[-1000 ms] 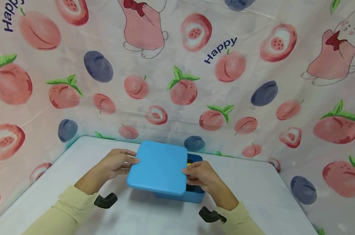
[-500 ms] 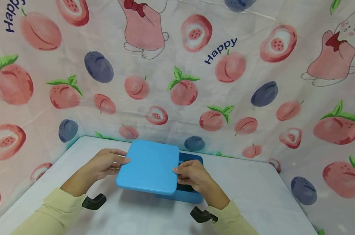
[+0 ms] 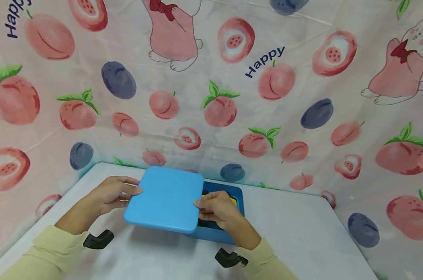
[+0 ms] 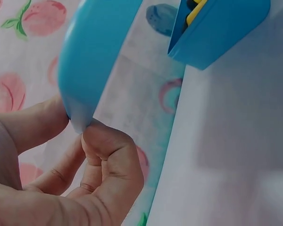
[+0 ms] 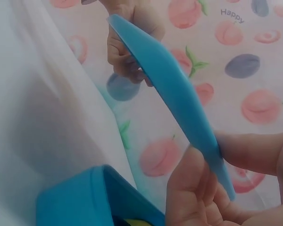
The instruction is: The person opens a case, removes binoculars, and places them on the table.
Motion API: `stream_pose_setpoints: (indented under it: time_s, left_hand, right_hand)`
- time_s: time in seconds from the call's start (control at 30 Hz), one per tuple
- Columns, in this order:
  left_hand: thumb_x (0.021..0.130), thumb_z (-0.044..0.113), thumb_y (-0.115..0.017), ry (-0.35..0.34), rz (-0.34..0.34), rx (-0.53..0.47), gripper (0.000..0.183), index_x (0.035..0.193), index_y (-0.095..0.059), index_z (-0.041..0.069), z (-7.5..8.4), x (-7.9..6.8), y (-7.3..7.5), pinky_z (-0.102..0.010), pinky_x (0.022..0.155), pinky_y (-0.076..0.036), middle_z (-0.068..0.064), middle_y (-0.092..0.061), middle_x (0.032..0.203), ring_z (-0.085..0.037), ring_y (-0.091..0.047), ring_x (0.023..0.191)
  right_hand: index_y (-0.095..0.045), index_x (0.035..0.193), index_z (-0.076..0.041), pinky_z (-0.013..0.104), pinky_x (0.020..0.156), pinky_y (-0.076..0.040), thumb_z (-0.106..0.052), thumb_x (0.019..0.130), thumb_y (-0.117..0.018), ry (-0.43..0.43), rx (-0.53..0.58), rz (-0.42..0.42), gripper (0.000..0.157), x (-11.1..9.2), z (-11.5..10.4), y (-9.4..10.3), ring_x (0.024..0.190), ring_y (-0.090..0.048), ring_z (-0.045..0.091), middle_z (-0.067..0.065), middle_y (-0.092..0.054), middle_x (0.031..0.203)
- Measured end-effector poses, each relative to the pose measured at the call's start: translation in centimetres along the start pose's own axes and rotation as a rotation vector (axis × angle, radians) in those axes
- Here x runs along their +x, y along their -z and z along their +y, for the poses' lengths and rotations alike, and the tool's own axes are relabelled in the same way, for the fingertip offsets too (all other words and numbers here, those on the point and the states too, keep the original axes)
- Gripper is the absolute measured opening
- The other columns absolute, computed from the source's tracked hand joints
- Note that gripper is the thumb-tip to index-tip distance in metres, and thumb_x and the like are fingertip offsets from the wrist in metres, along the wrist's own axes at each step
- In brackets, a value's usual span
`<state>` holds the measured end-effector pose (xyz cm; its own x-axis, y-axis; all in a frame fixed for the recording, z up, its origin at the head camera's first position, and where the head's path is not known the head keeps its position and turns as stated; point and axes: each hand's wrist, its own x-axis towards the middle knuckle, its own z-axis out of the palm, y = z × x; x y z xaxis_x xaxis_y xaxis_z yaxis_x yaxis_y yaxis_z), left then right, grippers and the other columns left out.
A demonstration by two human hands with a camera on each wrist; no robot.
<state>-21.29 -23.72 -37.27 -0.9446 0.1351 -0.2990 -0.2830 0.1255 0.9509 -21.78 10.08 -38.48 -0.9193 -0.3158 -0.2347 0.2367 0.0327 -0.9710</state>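
Observation:
A flat, square, light blue lid [image 3: 166, 199] with rounded corners is held up between both hands. My left hand [image 3: 108, 196] pinches its left edge, thumb on top and fingers curled beneath. At the opposite edge, my right hand [image 3: 218, 210] grips it the same way. Below and to the right stands a blue box [image 3: 215, 235], its top partly uncovered. Black and yellow things [image 3: 234, 201] show inside it, mostly hidden by the lid and right hand. In both wrist views the lid is apart from the box, with a gap between them.
The box stands on a white-covered table [image 3: 295, 229]. Behind it hangs a fruit-printed cloth [image 3: 211, 58] that meets the table's back edge. Black wrist devices [image 3: 98, 239] are worn at both sleeves.
Both hands have carried the lid leftward, uncovering more of the box. The box stays in about the same place.

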Motion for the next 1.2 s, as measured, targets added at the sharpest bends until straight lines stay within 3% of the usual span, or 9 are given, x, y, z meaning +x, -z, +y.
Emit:
stream_pose_setpoints:
  time_s: [0.53, 0.73, 1.03, 1.2]
  left_hand:
    - [0.098, 0.015, -0.072, 0.001, -0.03, -0.001, 0.064, 0.15, -0.042, -0.007, -0.1, 0.1, 3.3, -0.032, 0.081, -0.064, 0.004, -0.071, 0.1, -0.014, -0.069, 0.088]
    - [0.097, 0.017, -0.074, 0.012, -0.021, -0.004, 0.065, 0.149, -0.043, -0.006, -0.2, 0.2, 3.9, -0.033, 0.083, -0.064, 0.003, -0.07, 0.101, -0.015, -0.069, 0.089]
    - [0.098, 0.015, -0.073, 0.014, -0.017, -0.037, 0.051, 0.142, -0.051, 0.0, -0.8, 0.2, 5.0, -0.031, 0.08, -0.063, 0.004, -0.071, 0.096, -0.013, -0.069, 0.085]
    - [0.097, 0.015, -0.074, 0.014, -0.003, -0.039, 0.057, 0.148, -0.05, 0.003, -0.9, 0.1, 5.5, -0.032, 0.081, -0.064, 0.005, -0.073, 0.096, -0.013, -0.071, 0.084]
  right_hand:
    - [-0.07, 0.09, 0.0, 0.027, 0.071, -0.064, -0.005, 0.093, -0.077, 0.024, 0.003, 0.0, 0.009, 1.4, -0.1, -2.8, 0.064, -0.066, 0.013, 0.003, -0.069, 0.078]
    - [-0.068, 0.103, 0.003, 0.027, 0.071, -0.064, -0.006, 0.093, -0.078, 0.018, 0.004, 0.043, 0.016, 2.0, -0.2, -3.7, 0.067, -0.066, 0.015, 0.005, -0.069, 0.084]
    - [-0.059, 0.129, 0.0, 0.028, 0.069, -0.061, -0.006, 0.094, -0.076, 0.021, 0.053, 0.094, 0.038, 2.5, 0.3, -4.9, 0.065, -0.065, 0.014, 0.005, -0.069, 0.082]
    - [-0.054, 0.144, -0.001, 0.031, 0.072, -0.06, -0.006, 0.096, -0.074, 0.037, 0.069, 0.091, 0.052, 2.7, 0.6, -5.7, 0.068, -0.065, 0.014, 0.008, -0.072, 0.088]
